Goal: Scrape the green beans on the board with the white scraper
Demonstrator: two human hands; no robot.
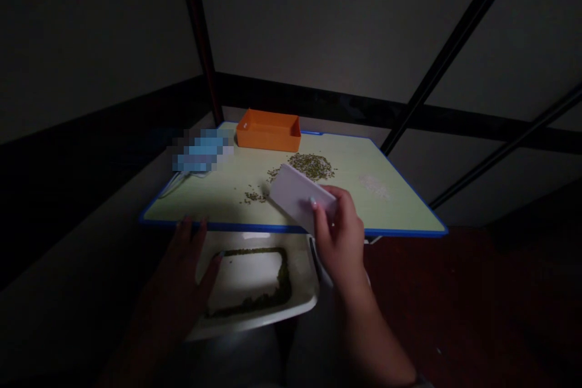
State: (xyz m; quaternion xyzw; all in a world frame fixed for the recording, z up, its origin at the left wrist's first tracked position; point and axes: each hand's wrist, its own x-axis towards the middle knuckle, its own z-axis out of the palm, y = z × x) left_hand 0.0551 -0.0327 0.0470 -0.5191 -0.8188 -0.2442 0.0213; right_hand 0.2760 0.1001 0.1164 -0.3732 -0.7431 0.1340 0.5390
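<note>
My right hand grips a white flat rectangular piece, like a stiff card, with the thumb on its near face. The card tilts over the front part of the board, beside a pile of small green bean-like grains. A smaller scatter of the same grains lies to its left. Under the board's front edge sits a white basin with green grains gathered along its inner edges. My left hand, in deep shadow, spreads its fingers over the basin's left side. Its thumb reaches across the rim.
The pale green board has a blue edge. An orange open box stands at its back. Whitish grains lie at the right. A pixelated blue item with a white cord rests at the left. Walls rise behind.
</note>
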